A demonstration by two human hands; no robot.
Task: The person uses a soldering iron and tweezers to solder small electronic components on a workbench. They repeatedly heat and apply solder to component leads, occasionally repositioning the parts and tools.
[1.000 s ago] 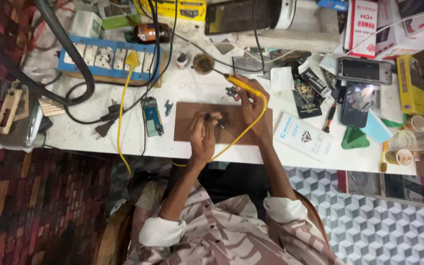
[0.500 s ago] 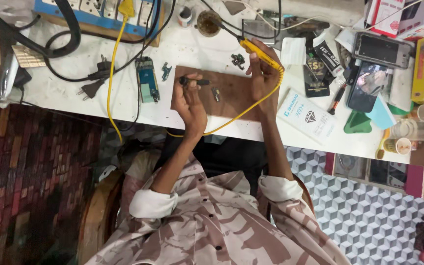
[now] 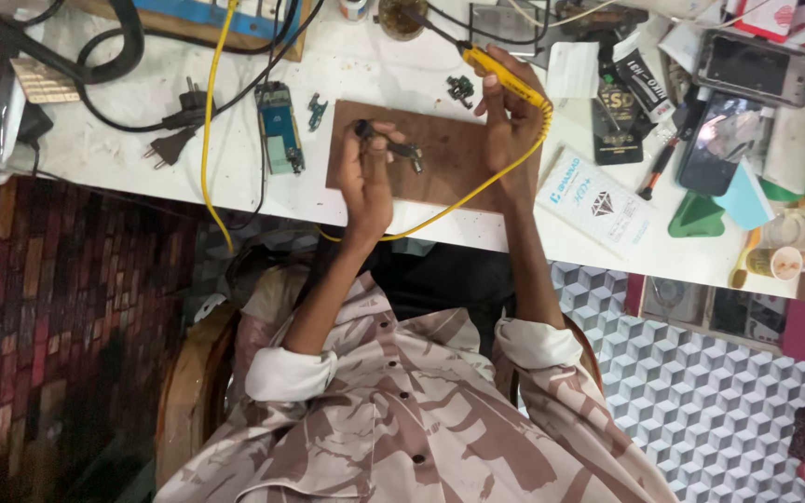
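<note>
The left hand (image 3: 366,182) pinches a small dark metal part (image 3: 388,142) above the flat brown wooden board (image 3: 449,158). The right hand (image 3: 511,126) grips a slim yellow soldering iron (image 3: 505,79) (its cord loops near). Farther left lies a blue circuit board (image 3: 280,126) on the scuffed white table (image 3: 123,177).

Both forearms reach up from the lower middle of the frame toward the upper middle, bare below cuffs rolled just under the elbows. The left hand (image 3: 365,177) sits left of centre, its wrist straight, fingers curled inward and the fingertips pinched closed at the top of the hand. The right hand (image 3: 511,116) lies higher and further right, the wrist bent slightly leftward, fingers wrapped shut in a pen-like grip, the thumb pressed along the side. The two hands stay apart, not touching.
</note>
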